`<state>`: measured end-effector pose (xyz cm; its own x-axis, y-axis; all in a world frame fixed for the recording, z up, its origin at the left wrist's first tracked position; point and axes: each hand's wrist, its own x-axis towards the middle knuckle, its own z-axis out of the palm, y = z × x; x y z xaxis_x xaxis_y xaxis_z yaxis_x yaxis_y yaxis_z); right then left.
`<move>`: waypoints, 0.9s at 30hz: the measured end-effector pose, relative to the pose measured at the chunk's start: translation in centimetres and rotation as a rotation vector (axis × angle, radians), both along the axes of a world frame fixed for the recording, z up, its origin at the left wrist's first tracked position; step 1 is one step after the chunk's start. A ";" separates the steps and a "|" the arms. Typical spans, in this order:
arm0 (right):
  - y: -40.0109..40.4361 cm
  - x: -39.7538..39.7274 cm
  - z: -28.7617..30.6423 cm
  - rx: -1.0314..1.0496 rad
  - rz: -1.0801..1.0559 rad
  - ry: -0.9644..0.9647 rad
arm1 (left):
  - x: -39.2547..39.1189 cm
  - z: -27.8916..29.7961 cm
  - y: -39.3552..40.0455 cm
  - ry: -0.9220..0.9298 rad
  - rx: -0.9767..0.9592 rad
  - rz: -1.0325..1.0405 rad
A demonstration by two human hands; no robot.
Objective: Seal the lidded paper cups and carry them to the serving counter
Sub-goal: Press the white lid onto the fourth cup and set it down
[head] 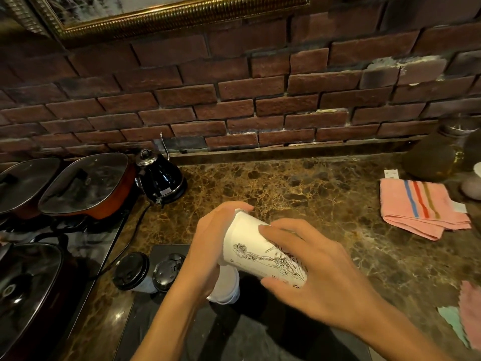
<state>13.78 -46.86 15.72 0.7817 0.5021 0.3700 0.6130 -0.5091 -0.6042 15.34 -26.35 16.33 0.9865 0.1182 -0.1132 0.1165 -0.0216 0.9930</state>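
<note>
Head view caught both hands at lower centre of the frame, gripping one white paper cup (250,246) tipped on its side above the counter (325,194). Left hand (208,246) curled round its narrow end; right hand (312,267) wrapped its fingers over the printed wall. Beneath them stood another white cup (226,287), possibly upside down, half hidden. Two black-lidded cups (132,269) waited upright at lower left. A black kettle (161,178) sat further back, a pink striped cloth (419,207) at right.
</note>
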 end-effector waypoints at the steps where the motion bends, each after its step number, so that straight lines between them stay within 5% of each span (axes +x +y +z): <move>1: 0.0 0.0 0.0 0.066 -0.013 0.080 | 0.0 -0.2 0.1 -0.021 0.016 0.002; 6: 0.5 0.1 -0.1 0.365 -0.112 0.496 | -0.4 -0.8 0.3 -0.069 0.028 -0.010; 12: 1.4 1.6 1.9 0.352 -0.254 0.272 | -0.6 -0.5 -1.8 0.391 -0.678 0.017; 17: 0.6 3.9 5.1 0.412 0.167 0.254 | -0.5 0.8 -2.7 0.633 -1.013 -0.294; 27: 2.7 5.2 5.2 0.754 0.091 0.277 | -0.2 -1.1 -4.4 0.396 -0.974 0.044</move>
